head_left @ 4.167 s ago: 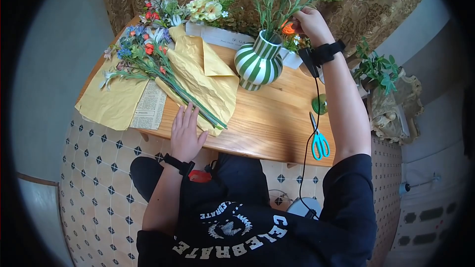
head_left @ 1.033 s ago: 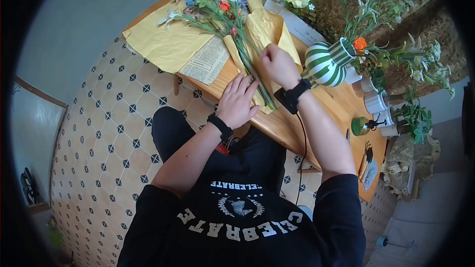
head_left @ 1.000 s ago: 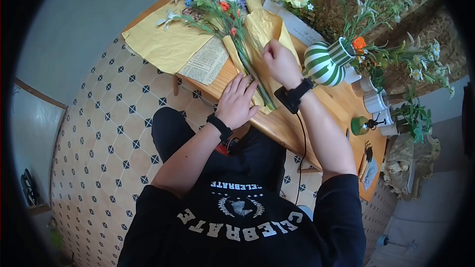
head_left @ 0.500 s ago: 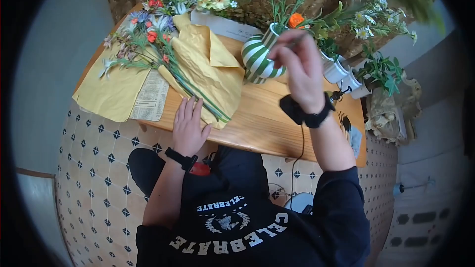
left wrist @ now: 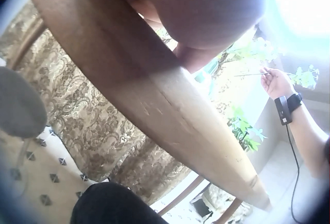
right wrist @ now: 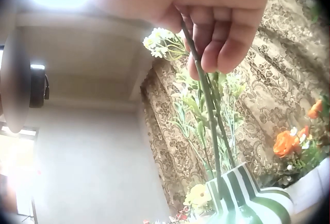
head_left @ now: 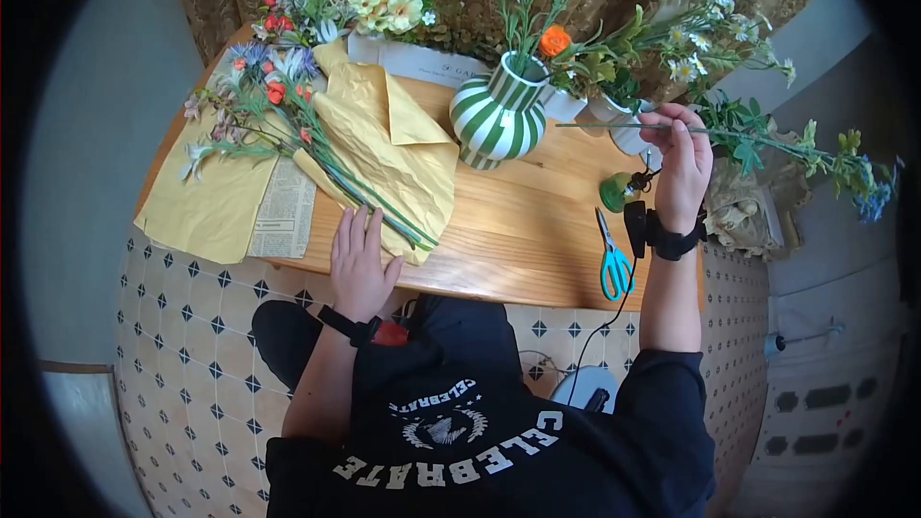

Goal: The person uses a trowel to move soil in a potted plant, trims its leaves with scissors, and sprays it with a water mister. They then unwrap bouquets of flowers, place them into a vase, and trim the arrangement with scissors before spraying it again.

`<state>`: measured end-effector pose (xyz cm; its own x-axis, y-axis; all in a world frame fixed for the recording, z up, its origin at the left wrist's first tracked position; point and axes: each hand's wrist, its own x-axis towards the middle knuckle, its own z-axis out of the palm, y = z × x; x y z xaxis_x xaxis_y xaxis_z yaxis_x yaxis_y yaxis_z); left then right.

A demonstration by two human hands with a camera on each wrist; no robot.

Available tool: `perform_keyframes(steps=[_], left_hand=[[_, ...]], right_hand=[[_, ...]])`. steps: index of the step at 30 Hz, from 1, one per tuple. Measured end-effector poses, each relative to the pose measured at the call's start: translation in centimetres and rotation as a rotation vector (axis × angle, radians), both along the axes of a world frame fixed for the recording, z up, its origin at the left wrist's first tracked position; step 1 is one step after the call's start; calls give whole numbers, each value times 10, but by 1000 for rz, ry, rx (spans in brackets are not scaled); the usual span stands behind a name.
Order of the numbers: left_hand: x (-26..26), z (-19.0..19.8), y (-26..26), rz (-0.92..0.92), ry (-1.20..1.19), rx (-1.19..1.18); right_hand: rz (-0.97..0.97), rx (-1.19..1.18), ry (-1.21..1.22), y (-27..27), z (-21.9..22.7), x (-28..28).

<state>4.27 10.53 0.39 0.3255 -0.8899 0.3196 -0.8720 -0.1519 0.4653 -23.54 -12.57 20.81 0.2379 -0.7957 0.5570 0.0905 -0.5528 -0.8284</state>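
My right hand (head_left: 683,165), up to the right of the striped vase (head_left: 497,120), pinches a thin green stem (head_left: 614,126) between thumb and fingers. That stem lies nearly level, its bare end toward the vase and its blue flowers (head_left: 871,194) far right. In the right wrist view the hand (right wrist: 221,22) holds the stem (right wrist: 207,97), with the vase (right wrist: 247,198) below. Flat on the table's front edge, my left hand (head_left: 360,264) rests with straight fingers by the bundle's stem ends (head_left: 384,209). White and orange flowers stand in the vase.
Yellow wrapping paper (head_left: 201,206) and newsprint (head_left: 288,206) lie at the left. Teal scissors (head_left: 614,264) and a green spray bottle (head_left: 616,194) are at the right. Flower boxes and white pots (head_left: 628,139) line the back; a black cable (head_left: 597,331) hangs from my right wrist.
From over the bundle, my right hand has moved right past the vase. Its stem and flowers, a blur at top right half a second ago, now lie lower and level. My left hand stays by the stems.
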Motion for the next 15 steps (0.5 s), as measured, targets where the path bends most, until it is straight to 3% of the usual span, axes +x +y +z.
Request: perform_keyframes(steps=[15], left_hand=[[1, 4, -3, 7, -8, -2]], right_hand=[[-20, 15, 299, -53, 40, 61]])
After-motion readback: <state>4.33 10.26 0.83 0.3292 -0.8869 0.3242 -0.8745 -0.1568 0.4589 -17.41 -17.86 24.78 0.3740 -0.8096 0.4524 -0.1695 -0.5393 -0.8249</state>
